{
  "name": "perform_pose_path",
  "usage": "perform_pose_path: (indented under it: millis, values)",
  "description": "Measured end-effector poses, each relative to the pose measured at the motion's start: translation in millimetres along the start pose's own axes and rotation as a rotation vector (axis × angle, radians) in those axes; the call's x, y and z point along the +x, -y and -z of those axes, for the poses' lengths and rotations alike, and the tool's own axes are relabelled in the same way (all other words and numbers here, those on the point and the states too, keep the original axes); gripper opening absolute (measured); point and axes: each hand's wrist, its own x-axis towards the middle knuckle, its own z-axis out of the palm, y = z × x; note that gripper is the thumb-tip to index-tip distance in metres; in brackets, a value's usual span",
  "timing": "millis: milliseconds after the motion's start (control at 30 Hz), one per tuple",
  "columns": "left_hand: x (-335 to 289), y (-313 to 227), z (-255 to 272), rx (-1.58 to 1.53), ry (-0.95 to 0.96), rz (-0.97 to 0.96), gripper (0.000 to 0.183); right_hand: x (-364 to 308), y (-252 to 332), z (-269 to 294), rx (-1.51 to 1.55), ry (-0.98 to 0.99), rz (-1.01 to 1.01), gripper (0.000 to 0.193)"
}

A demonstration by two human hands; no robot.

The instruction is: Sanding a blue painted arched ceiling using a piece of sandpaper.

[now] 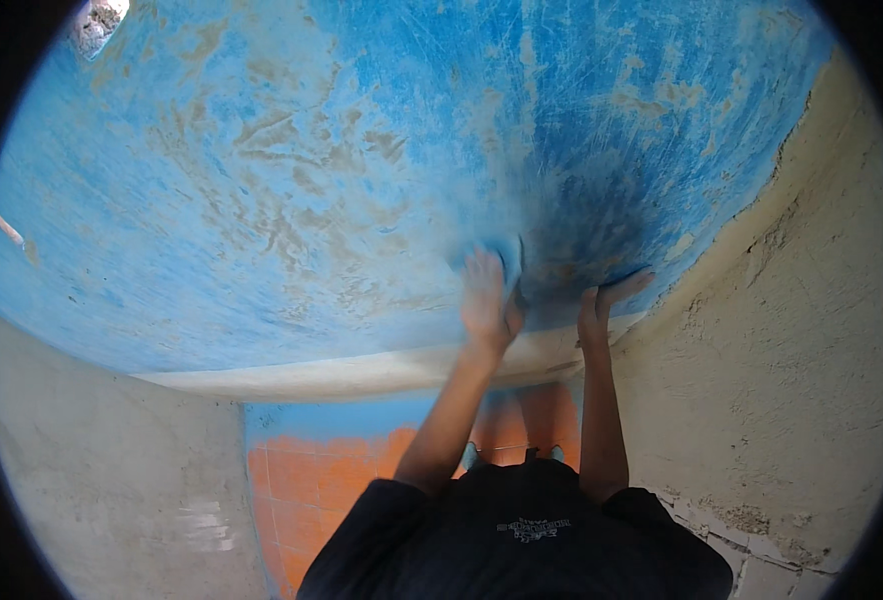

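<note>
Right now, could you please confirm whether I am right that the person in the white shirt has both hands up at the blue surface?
Not quite: the shirt is black, not white, as the head view shows. The left hand and right hand are indeed both up at the blue surface.

The person's wearing a black tee (521, 575), down around five to six o'clock in the view. Sleeves are short and the same black: the left sleeve (369, 520) sits toward the tee's ten o'clock, the right sleeve (651, 520) toward its two. There's a small pale print (533, 528) on it, kinda wide and short. Forearms (601, 430) are bare, same for the left hand (486, 300) (pretty blurry tbh) and right hand (611, 295). Pale teal footwear (470, 457) shows at the tee's eleven and one, too tiny to tell the type.
</note>
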Motion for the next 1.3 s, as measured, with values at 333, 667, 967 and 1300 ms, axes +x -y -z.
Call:
perform_pose_path:
  millis: [333,667,967,1300]
  values:
    - [95,-36,10,-0.115,0.0,-0.035,0.044,2,-30,10,-0.17,-0.05,-0.017,0.111]
    - [-52,-2,-15,-0.035,-0.011,0.08,0.042,5,-3,-5,-0.066,-0.097,-0.018,0.114]
    - [-27,-2,-12,0.013,-0.022,0.038,0.042,3,0,-7,-0.043,-0.099,-0.032,0.114]
    - [81,-38,-3,-0.113,-0.16,0.053,0.043,4,-18,4,-0.107,-0.129,-0.026,0.112]
